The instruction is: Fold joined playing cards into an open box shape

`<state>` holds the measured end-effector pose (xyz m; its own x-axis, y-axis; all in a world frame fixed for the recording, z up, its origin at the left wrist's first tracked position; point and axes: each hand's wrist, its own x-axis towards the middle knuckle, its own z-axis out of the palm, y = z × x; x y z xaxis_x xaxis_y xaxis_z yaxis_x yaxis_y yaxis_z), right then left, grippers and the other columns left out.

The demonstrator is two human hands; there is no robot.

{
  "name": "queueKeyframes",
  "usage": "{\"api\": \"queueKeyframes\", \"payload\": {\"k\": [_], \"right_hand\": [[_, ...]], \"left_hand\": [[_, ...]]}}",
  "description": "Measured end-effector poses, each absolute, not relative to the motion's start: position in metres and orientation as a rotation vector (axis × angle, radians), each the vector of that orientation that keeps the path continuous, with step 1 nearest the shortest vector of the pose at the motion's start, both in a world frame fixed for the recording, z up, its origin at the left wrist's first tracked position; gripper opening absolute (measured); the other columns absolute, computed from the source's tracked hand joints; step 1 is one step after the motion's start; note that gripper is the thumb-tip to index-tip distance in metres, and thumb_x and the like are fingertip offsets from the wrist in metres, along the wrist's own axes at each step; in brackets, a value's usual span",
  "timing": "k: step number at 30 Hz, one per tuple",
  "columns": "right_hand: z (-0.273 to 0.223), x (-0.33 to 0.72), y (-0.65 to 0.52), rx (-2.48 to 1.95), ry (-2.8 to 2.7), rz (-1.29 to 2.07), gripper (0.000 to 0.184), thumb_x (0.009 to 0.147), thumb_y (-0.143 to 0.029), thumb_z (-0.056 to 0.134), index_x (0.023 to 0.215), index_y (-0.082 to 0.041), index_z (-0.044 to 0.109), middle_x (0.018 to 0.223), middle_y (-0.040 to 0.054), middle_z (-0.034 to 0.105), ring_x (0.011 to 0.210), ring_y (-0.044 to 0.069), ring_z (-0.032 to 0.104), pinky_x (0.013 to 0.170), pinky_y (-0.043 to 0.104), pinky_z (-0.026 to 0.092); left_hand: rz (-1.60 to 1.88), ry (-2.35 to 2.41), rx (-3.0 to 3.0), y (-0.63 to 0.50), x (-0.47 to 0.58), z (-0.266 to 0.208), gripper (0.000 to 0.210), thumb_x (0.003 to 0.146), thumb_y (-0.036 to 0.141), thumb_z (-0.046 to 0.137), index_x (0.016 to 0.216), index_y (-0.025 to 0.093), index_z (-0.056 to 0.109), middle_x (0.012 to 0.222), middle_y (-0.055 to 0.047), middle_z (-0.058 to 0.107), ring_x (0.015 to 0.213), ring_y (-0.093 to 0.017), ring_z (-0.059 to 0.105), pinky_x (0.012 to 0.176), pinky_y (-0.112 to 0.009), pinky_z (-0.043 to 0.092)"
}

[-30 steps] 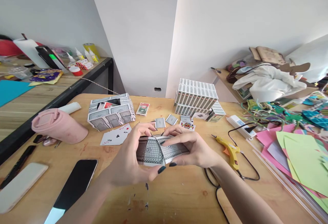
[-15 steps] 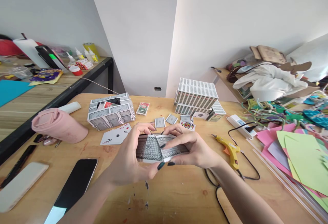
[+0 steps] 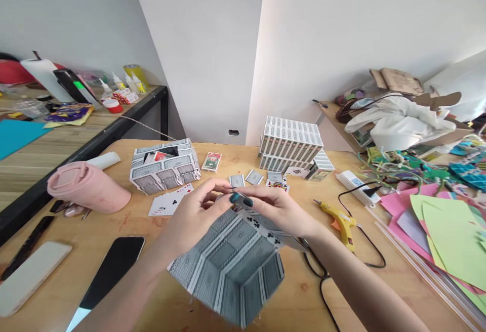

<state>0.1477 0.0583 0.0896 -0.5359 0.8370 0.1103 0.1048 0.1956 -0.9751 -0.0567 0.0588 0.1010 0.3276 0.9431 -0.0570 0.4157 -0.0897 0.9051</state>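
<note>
- Both hands meet above the middle of the worktop [image 3: 114,220]: the left hand [image 3: 193,215] and the right hand [image 3: 277,210] each pinch the top edge of a grey-patterned box glued up from playing cards [image 3: 231,266], fingers closed on it.
- That box hangs tilted below the hands, its open side toward the camera, clear of the wooden surface.
- Only fingertips at one rim carry it, so I judge it could twist or slip; a glued seam between cards might also peel under the strain.
- Just right of the right hand lies a yellow hot-glue gun [image 3: 337,220] with its black cord running to a white power strip [image 3: 355,182]; a dropped box could land on the nozzle or snag the cord.
- Beyond the hands are loose face-up cards [image 3: 170,201], a finished card-covered box [image 3: 165,170] and a stack of card packs [image 3: 290,142].
- Left of the left hand lie a black phone [image 3: 114,271] and a pink rolled cloth [image 3: 87,188].
- Coloured paper sheets [image 3: 448,231] spread out far to the right.
</note>
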Motion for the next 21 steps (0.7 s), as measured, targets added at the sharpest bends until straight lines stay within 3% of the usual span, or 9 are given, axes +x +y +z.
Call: {"api": "queueKeyframes", "payload": {"k": [4, 7, 12, 15, 21], "right_hand": [[0.056, 0.143, 0.076, -1.061, -1.859, 1.339, 0.038, 0.092, -0.039, 0.036, 0.107, -0.019, 0.064, 0.097, 0.0020, 0.066, 0.093, 0.018, 0.058, 0.085, 0.030, 0.045], [0.021, 0.143, 0.090, -1.201, -1.921, 1.270, 0.034, 0.092, -0.031, 0.035, 0.099, -0.017, 0.065, 0.090, 0.0018, 0.066, 0.085, 0.017, 0.059, 0.079, 0.028, 0.044], [-0.017, 0.145, 0.106, -1.351, -2.058, 1.040, 0.029, 0.087, -0.018, 0.037, 0.088, -0.017, 0.066, 0.081, 0.0030, 0.067, 0.074, 0.015, 0.057, 0.069, 0.024, 0.042], [-0.026, 0.145, 0.113, -1.397, -2.095, 0.986, 0.028, 0.085, -0.016, 0.038, 0.084, -0.017, 0.066, 0.079, 0.0031, 0.067, 0.070, 0.015, 0.056, 0.066, 0.023, 0.040], [-0.039, 0.137, 0.132, -1.511, -2.031, 0.913, 0.028, 0.079, -0.015, 0.042, 0.071, -0.017, 0.068, 0.068, 0.0022, 0.065, 0.064, 0.014, 0.054, 0.060, 0.022, 0.037]], "left_hand": [[0.566, 1.426, 1.817, 0.080, -0.051, 0.071, 0.036, 0.086, 0.047, 0.040, 0.082, 0.019, 0.063, 0.073, 0.000, 0.065, 0.069, -0.016, 0.058, 0.060, -0.024, 0.038], [0.352, 1.646, 2.019, 0.094, -0.045, 0.043, 0.046, 0.089, 0.043, 0.033, 0.066, 0.016, 0.062, 0.058, -0.003, 0.060, 0.057, -0.016, 0.053, 0.052, -0.026, 0.028], [0.140, 1.554, 2.147, 0.102, -0.036, 0.020, 0.028, 0.088, 0.024, 0.037, 0.096, 0.022, 0.064, 0.083, -0.007, 0.069, 0.075, -0.019, 0.062, 0.057, -0.025, 0.032], [0.143, 1.579, 2.134, 0.106, -0.034, 0.014, 0.030, 0.087, 0.018, 0.037, 0.107, 0.023, 0.058, 0.091, -0.008, 0.069, 0.082, -0.020, 0.063, 0.059, -0.025, 0.034], [0.199, 1.627, 2.103, 0.130, -0.037, -0.005, 0.022, 0.085, 0.019, 0.040, 0.087, 0.019, 0.063, 0.081, -0.004, 0.069, 0.074, -0.018, 0.063, 0.057, -0.025, 0.035]]}}
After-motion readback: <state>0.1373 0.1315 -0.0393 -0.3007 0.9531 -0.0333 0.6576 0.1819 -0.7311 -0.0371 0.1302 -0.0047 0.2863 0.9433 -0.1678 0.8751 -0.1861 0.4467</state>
